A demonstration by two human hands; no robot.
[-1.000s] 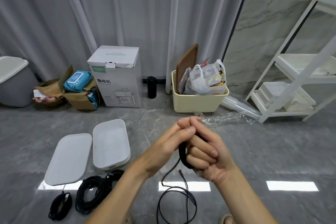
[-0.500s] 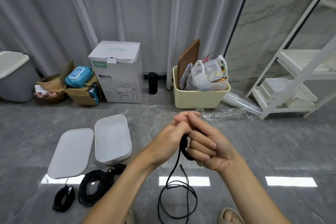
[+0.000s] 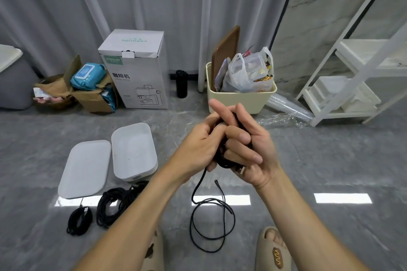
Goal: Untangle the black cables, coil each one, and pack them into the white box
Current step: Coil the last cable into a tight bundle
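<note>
Both hands close on one black cable: the right hand (image 3: 248, 149) carries the wound loops, its lower fingers curled round them and its index finger extended upward, while the left hand (image 3: 201, 145) wraps its fingers over the same bundle from the 9 o'clock side. The partly wound coil (image 3: 222, 160) sits between the two palms, mostly hidden by the fingers.

Free cable tail (image 3: 211, 220) hangs from the coil toward 6 o'clock and lies in loose loops on the grey floor between the two sandalled feet; its plug end (image 3: 217, 182) stands clear of the floor.

Step in hand, as judged: coiling of one cable, with a fair length not yet wound. The next move calls for the left hand to draw up slack and lay another turn over the right hand, with the loops kept even.

White box (image 3: 134, 149) stands open at 9 o'clock from the hands, its lid (image 3: 84, 169) lying just beside it. Two cable bundles lie on the floor toward 7 o'clock: a small coil (image 3: 79, 220) and a larger heap (image 3: 114, 204). Neither is in the box yet.
</note>
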